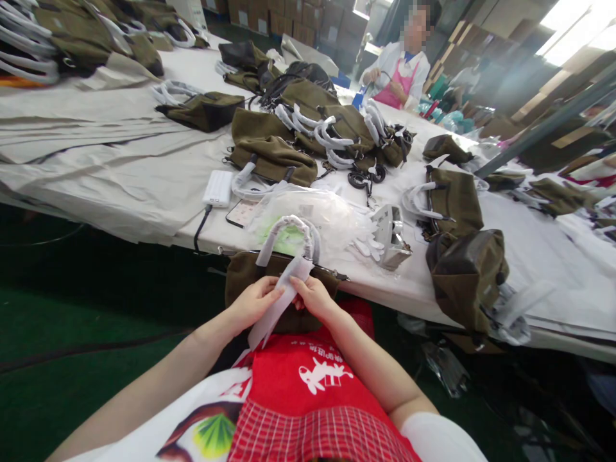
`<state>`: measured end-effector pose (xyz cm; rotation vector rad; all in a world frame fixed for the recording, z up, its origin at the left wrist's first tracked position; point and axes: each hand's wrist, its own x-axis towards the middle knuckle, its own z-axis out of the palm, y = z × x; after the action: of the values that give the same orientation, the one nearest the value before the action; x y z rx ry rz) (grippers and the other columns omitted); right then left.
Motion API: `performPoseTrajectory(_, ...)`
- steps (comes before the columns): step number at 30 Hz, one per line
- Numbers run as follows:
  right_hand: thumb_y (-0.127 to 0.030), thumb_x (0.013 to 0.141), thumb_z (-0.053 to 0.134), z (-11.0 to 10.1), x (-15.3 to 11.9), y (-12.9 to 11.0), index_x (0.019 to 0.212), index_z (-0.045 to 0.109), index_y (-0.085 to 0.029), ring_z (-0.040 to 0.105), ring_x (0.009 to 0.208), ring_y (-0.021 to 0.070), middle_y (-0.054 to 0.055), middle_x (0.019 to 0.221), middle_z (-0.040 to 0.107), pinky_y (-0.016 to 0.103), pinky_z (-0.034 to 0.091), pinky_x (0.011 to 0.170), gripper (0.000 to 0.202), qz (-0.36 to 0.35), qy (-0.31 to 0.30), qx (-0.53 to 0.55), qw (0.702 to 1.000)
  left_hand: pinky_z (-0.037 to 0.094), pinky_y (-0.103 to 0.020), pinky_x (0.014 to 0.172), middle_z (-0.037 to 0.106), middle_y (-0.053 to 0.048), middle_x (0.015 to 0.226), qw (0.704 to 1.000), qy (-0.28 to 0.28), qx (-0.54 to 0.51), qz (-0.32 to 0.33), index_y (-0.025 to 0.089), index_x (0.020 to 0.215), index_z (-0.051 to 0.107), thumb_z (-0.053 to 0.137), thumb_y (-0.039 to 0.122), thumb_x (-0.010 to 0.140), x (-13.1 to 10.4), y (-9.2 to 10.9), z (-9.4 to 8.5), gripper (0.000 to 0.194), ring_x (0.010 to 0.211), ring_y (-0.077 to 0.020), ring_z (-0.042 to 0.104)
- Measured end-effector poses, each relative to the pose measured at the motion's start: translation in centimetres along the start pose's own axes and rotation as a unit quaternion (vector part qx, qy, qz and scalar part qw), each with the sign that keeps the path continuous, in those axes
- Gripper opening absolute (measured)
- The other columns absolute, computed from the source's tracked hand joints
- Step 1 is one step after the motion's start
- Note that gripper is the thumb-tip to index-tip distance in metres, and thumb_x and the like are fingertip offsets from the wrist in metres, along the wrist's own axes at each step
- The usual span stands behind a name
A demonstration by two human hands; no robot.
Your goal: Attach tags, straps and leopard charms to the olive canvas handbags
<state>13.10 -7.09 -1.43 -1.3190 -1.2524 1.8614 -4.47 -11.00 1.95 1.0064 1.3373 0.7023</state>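
A pale-covered table carries olive bags, a white power bank and plastic wrapping.

The pale wrapping strip in the grip looks thin, smooth and softly translucent. Just beyond the grip, the curved handle has a crinkled, faintly glossy wrap, and the bag under it is matt olive cloth. Nearer the body than the grip, the apron is matt red cloth with a checked cloth part. Farther past the grip are crumpled, shiny clear plastic bags, a smooth, plastic-looking white box and a dull, wrinkled table covering.
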Motion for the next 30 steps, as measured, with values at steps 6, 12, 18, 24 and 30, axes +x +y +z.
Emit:
performPoseTrajectory(6, -0.067, 0.084, 0.056, -0.2, -0.2, 0.1, 0.072, 0.051, -0.017, 0.047, 0.037, 0.0084, -0.002, 0.052, 0.055, 0.019, 0.033, 0.036, 0.052, 0.006, -0.004, -0.040, 0.999, 0.051, -0.028, 0.066, 0.072, -0.012, 0.083, 0.982, -0.108, -0.110, -0.106, 0.008, 0.093, 0.067, 0.084, 0.057, 0.060, 0.6, 0.6, 0.7, 0.060, 0.068, -0.0188, 0.065)
performPoseTrajectory(12, -0.052, 0.093, 0.053, -3.1, -2.4, -2.4, 0.076, 0.056, -0.017, 0.053, 0.044, 0.0102, -0.001, 0.061, 0.060, 0.020, 0.038, 0.043, 0.039, -0.020, -0.006, -0.164, 0.986, 0.047, -0.024, 0.061, 0.071, -0.008, 0.077, 0.983, -0.089, -0.111, -0.117, 0.011, 0.097, 0.065, 0.086, 0.053, 0.057, 0.8, 0.9, 1.2, 0.061, 0.065, -0.0169, 0.062)
performPoseTrajectory(18, -0.040, 0.091, 0.053, -15.6, -5.3, -6.6, 0.095, 0.067, -0.017, 0.058, 0.074, 0.0168, 0.006, 0.088, 0.066, 0.027, 0.046, 0.074, 0.027, -0.195, 0.445, -0.299, 0.821, 0.046, -0.023, 0.058, 0.071, -0.009, 0.077, 0.992, -0.078, -0.022, -0.097, 0.014, 0.089, 0.066, 0.079, 0.065, 0.062, 2.1, -0.3, 0.6, 0.059, 0.067, -0.0193, 0.062)
performPoseTrajectory(24, -0.043, 0.079, 0.060, -25.5, -4.9, -6.6, 0.080, 0.070, -0.015, 0.057, 0.077, 0.0182, 0.005, 0.079, 0.065, 0.026, 0.046, 0.073, 0.029, -0.066, 0.483, -0.238, 0.840, 0.048, -0.025, 0.055, 0.072, -0.007, 0.075, 0.995, -0.062, 0.023, -0.078, 0.017, 0.086, 0.066, 0.074, 0.074, 0.059, 3.0, -1.5, 0.8, 0.063, 0.069, -0.0234, 0.064)
performPoseTrajectory(30, -0.050, 0.066, 0.066, -26.3, -3.1, -5.4, 0.082, 0.072, -0.012, 0.052, 0.059, 0.0132, 0.002, 0.067, 0.063, 0.023, 0.042, 0.058, 0.042, -0.086, 0.457, -0.135, 0.875, 0.052, -0.026, 0.063, 0.073, -0.009, 0.079, 0.995, -0.062, 0.012, -0.076, 0.017, 0.088, 0.066, 0.074, 0.073, 0.061, 3.3, -2.1, 1.1, 0.063, 0.073, -0.0242, 0.066)
